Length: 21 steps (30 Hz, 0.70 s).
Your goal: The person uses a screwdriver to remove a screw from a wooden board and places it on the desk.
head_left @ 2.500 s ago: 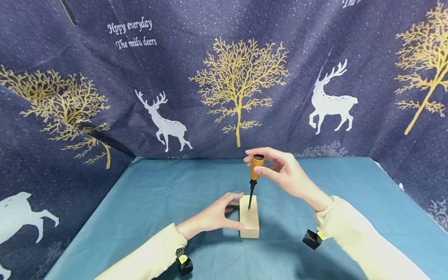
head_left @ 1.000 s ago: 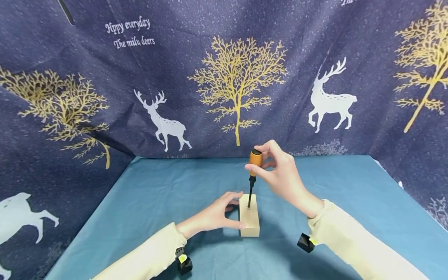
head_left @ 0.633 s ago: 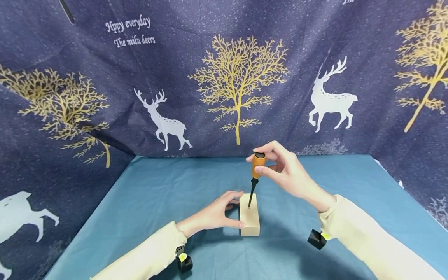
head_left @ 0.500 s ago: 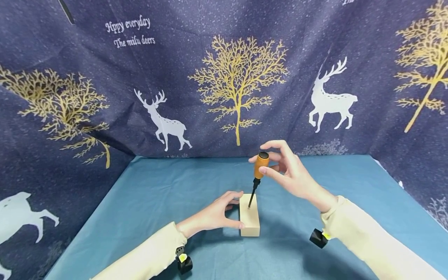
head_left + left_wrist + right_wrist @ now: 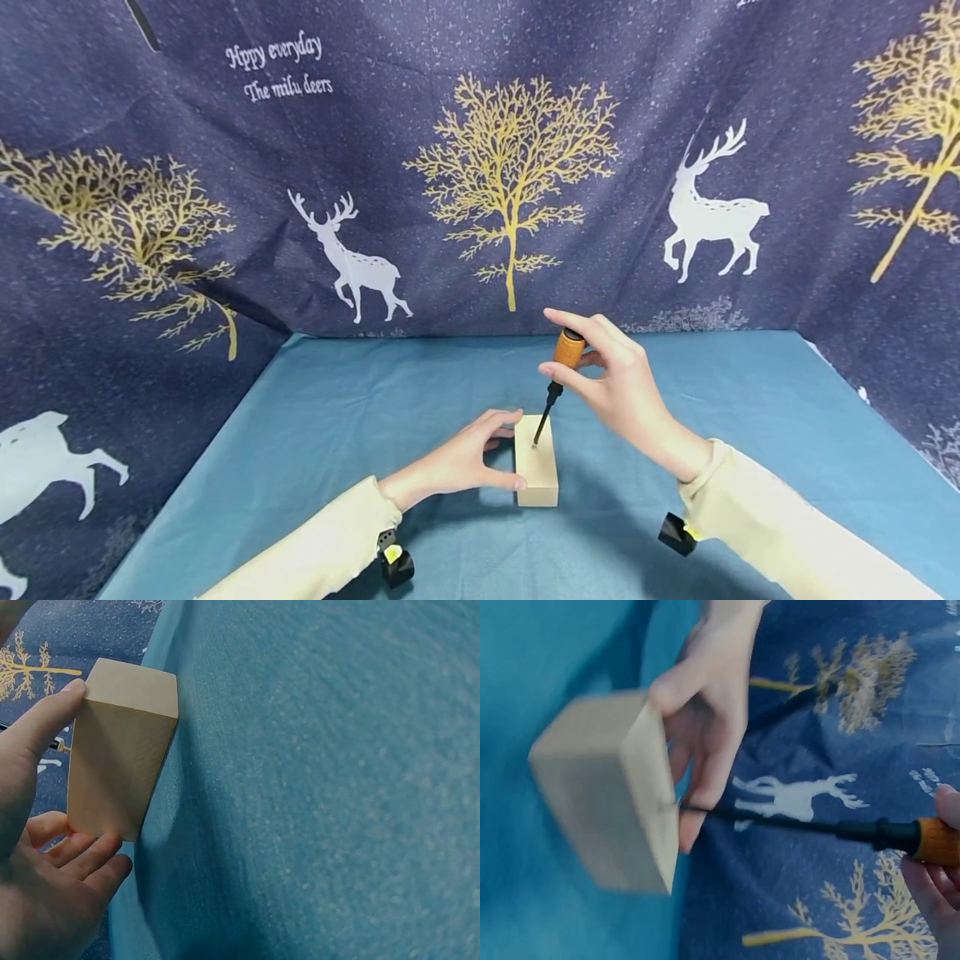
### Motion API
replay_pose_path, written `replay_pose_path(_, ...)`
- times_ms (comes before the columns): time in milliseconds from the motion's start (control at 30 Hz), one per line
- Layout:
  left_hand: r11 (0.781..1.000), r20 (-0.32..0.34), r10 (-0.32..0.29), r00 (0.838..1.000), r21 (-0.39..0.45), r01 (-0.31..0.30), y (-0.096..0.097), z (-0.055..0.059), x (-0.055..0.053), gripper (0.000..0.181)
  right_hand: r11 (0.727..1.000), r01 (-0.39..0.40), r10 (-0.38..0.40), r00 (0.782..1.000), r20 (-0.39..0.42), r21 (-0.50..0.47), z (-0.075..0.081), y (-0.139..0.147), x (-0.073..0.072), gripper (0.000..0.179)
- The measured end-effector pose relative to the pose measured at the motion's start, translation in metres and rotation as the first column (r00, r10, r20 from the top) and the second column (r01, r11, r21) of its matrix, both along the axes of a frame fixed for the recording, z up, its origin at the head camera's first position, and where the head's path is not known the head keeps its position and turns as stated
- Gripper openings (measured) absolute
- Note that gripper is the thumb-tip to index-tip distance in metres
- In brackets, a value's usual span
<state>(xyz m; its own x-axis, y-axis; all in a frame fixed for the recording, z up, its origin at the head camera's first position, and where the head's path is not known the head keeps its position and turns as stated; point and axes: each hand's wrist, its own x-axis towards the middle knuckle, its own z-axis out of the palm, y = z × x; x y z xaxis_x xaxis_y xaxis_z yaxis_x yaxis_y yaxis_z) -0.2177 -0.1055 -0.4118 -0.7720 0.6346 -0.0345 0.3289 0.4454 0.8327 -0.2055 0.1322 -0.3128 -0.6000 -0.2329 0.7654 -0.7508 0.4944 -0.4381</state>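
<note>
"Screwdriver point(image 5: 554, 390) first: where is it?"

"Over the pale block point(image 5: 537, 477). Orange handle point(image 5: 568, 350) uppermost, dark shaft slanting down, the whole tool leaning toward my right. Tip meets the top face at a small spot point(image 5: 534, 447), too small for me to identify."

"Which hand has it?"

"My right hand point(image 5: 619, 383). Thumb and fingers clamped on the handle; forefinger stretched over toward the black cap point(image 5: 574, 333). Whether it touches there, I can't tell."

"Other hand?"

"My left hand point(image 5: 471, 458), at the block's left side. Thumb on the near end by the upper edge, fingertips on the far end, block gripped between."

"Ground and surroundings?"

"Block lies flat on blue cloth point(image 5: 337, 417), long side running away from me. Behind, a navy backdrop point(image 5: 637, 67) printed with white deer point(image 5: 716, 223) and golden trees point(image 5: 512, 250). Cream sleeves point(image 5: 795, 525) on both arms, a black box point(image 5: 677, 534) at each cuff."
</note>
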Motion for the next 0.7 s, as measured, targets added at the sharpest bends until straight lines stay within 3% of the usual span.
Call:
replay_pose_path(133, 1.0, 0.002, 0.002, 1.0, 0.006, -0.002, 0.0, 0.0, 0.0, 0.084, 0.998, 0.006, 0.0, 0.996, 0.091, -0.068, 0.002, -0.002, 0.004, 0.062)
replay_pose_path(300, 1.0, 0.0, 0.003, 1.0, 0.005, -0.003, 0.0, 0.0, 0.0, 0.083, 0.995, 0.052, -0.038, 0.989, 0.145, -0.091, 0.003, -0.002, 0.005, 0.048)
replay_pose_path(400, 1.0, -0.003, 0.003, 1.0, 0.001, -0.003, 0.001, 0.0, 0.0, 0.083, 0.994, 0.012, 0.01, 0.981, 0.192, -0.111, 0.006, 0.0, 0.003, 0.043)
replay_pose_path(467, 1.0, -0.003, 0.005, 1.0, -0.001, -0.005, 0.001, 0.0, -0.001, 0.082, 0.989, -0.052, 0.083, 0.969, 0.233, -0.136, 0.008, 0.001, 0.001, 0.042)
replay_pose_path(567, 1.0, -0.001, 0.005, 1.0, 0.0, -0.005, 0.001, 0.001, -0.001, 0.082, 0.965, -0.209, 0.249, 0.923, 0.293, -0.162, 0.012, 0.006, -0.003, 0.044)
replay_pose_path(700, 1.0, 0.007, 0.006, 1.0, -0.001, -0.006, 0.0, 0.0, 0.0, 0.083, 0.876, -0.439, 0.483, 0.799, 0.359, -0.202, 0.015, 0.017, -0.012, 0.044)
